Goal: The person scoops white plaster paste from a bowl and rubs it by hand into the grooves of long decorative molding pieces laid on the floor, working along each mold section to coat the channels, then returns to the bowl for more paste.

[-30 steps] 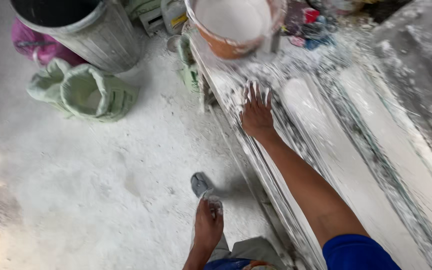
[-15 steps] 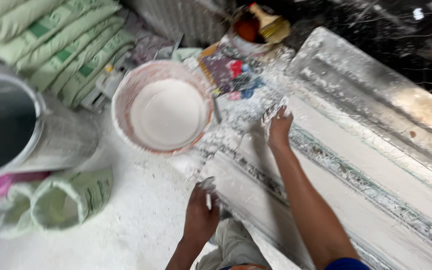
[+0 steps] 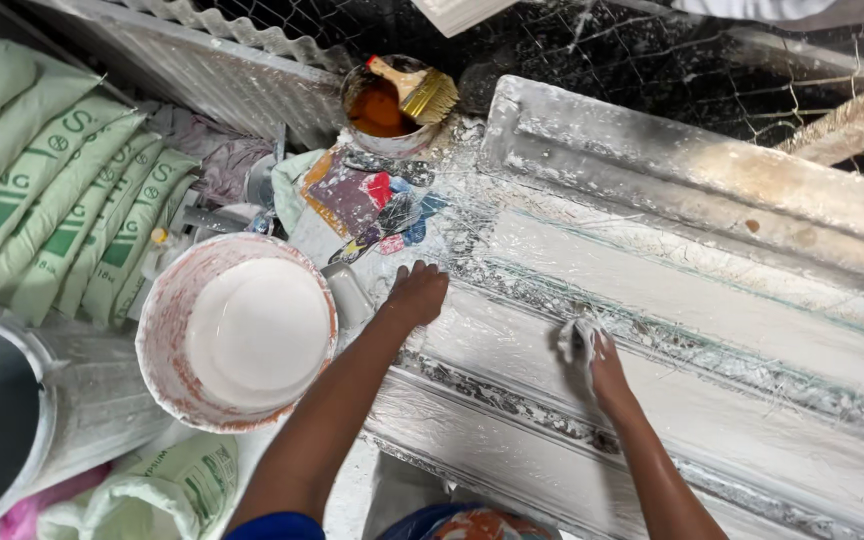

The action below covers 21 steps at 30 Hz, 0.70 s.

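Long white plaster moulding [image 3: 712,330] lies across the tabletop, wet, with glass-fibre strands [image 3: 652,340] pressed into its channel. Right hand [image 3: 597,365], grip closed on a small wad of white fibre [image 3: 572,340], presses it into the groove mid-length. Left hand [image 3: 417,295], fingers spread flat and holding nothing, braces on the moulding's near end. Just left stands a bucket of white plaster [image 3: 242,330]; beyond it, a tin of brown liquid [image 3: 377,110] with a brush [image 3: 422,95]. Green sacks [image 3: 62,210] stacked far left. Step looks like bedding fibre into wet plaster; next move likely needs even pressure along the groove.
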Each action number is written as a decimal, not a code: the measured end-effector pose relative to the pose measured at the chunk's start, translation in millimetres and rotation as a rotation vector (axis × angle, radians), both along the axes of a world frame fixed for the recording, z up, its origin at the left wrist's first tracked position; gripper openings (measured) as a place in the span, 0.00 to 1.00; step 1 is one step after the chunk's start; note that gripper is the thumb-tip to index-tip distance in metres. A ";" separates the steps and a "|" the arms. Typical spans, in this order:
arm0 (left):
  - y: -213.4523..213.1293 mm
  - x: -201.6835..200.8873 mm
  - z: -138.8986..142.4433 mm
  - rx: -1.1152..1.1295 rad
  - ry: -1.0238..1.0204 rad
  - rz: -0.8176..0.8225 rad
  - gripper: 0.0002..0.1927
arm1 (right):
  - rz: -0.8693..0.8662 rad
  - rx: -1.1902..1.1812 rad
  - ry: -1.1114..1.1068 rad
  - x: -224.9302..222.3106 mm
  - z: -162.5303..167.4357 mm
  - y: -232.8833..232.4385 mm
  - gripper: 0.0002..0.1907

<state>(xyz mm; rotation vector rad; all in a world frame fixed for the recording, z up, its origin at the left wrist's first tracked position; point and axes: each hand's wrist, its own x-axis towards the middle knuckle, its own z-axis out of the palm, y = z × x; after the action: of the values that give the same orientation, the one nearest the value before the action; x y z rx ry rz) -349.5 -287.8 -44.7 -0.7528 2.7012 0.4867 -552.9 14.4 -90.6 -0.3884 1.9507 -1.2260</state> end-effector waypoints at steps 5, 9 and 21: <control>-7.2 -4.4 12.9 -0.031 -0.131 -0.168 0.12 | 0.311 0.183 0.608 25.2 2.9 22.7 0.19; -1.0 11.8 24.1 -0.266 0.002 -0.609 0.08 | 0.481 0.115 0.876 78.2 25.5 -31.6 0.14; -30.4 -4.9 43.2 -0.617 -0.306 -0.898 0.22 | 0.497 0.506 0.977 156.3 52.6 -99.2 0.36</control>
<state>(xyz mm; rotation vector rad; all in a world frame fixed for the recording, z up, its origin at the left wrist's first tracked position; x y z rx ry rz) -354.5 -318.2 -1.5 0.3011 2.5297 -0.6298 -396.5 -84.8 -38.0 -1.2690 2.6063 -0.1545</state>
